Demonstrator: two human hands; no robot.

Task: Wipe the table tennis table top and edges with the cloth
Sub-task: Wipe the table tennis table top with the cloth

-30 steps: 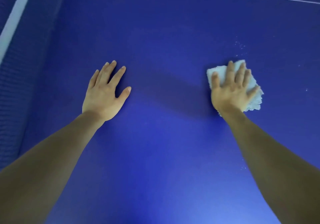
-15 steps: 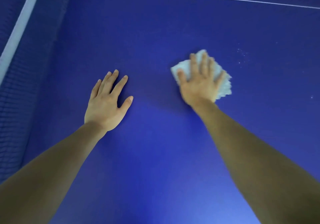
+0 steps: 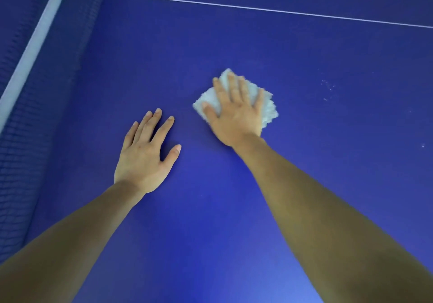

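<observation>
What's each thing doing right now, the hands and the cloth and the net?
left hand: flat on the table top, fingers straight, holding nothing.
right hand: spread flat, pressing the cloth.
cloth: white, lying under the right hand.
table top: blue, white specks right of the cloth.
net: standing along the left.

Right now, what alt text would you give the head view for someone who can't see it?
The right hand presses a white cloth flat on the blue table top. The left hand rests flat on the top beside it, near the net at the left. A thin white line crosses the far surface, and pale specks dot it right of the cloth.
</observation>
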